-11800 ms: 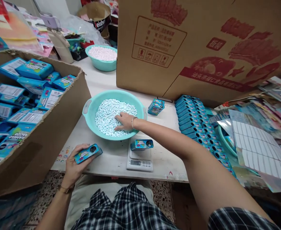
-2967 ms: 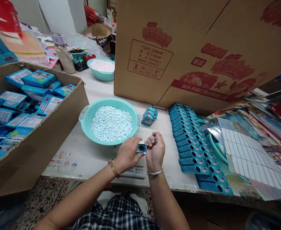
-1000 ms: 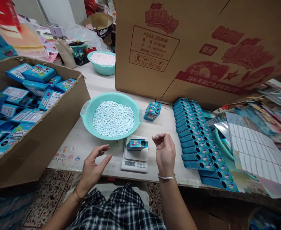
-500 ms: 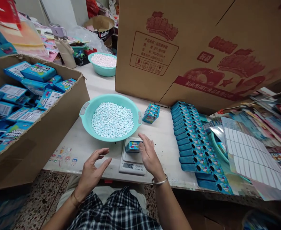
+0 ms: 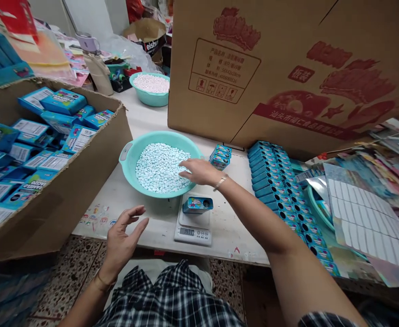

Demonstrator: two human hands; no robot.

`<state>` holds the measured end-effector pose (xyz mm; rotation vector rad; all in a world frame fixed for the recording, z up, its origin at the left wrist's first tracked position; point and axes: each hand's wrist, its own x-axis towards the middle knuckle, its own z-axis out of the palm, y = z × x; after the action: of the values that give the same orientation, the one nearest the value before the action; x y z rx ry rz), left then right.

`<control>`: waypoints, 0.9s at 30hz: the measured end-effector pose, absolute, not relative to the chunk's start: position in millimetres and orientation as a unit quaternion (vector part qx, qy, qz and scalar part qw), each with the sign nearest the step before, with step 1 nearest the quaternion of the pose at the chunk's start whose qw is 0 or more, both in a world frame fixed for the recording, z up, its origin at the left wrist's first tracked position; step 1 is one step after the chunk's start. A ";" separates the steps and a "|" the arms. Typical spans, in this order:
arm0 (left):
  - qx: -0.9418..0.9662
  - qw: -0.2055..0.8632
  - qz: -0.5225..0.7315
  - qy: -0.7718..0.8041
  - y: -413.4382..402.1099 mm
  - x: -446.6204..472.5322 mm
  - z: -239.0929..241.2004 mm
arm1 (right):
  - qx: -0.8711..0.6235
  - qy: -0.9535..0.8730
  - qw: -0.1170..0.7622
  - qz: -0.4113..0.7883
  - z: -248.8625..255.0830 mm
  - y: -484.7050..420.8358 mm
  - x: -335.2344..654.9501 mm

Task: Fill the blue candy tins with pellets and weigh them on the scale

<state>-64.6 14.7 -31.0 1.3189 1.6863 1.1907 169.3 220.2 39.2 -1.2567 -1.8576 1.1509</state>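
Observation:
My right hand (image 5: 199, 171) reaches over the right rim of a teal basin (image 5: 128, 152), fingers spread on the small pale blue candies (image 5: 158, 167) that fill it. A small blue tin (image 5: 197, 205) lies on a white digital scale (image 5: 193, 227) just in front of the basin. My left hand (image 5: 122, 238) hovers open near the table's front edge, left of the scale, holding nothing.
Rows of blue tins (image 5: 281, 186) lie right of the scale, with a small stack (image 5: 220, 156) behind. A cardboard box (image 5: 93, 154) of blue packets stands at left, a big carton (image 5: 288, 68) behind. A second basin (image 5: 150, 87) sits far back. Sticker sheets (image 5: 366, 213) lie right.
My right hand left the tin on the scale and moved forward into the basin of candies. My left hand stayed open in about the same place.

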 end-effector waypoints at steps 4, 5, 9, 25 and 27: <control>0.480 0.336 0.452 0.673 3.9 -77.0 -34.7 | -0.532 -0.582 0.256 0.559 1.9 246.9 127.7; 0.472 0.334 0.451 0.680 1.6 -81.0 -36.8 | -0.536 -0.563 0.259 0.574 -5.3 249.5 121.9; 0.454 0.335 0.441 0.698 -4.1 -91.8 -45.0 | -0.521 -0.527 0.278 0.611 -16.5 255.3 115.6; 0.706 0.301 0.414 0.490 48.7 -6.3 3.2 | -0.366 -0.189 0.571 0.710 36.7 173.4 217.5; 0.756 0.274 0.387 0.451 64.5 13.9 10.3 | -0.385 -0.140 0.612 0.676 31.7 150.2 221.7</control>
<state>13.9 64.5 10.3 2.0333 1.2140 1.0394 221.7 150.2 31.7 -0.8889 -0.3219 1.5599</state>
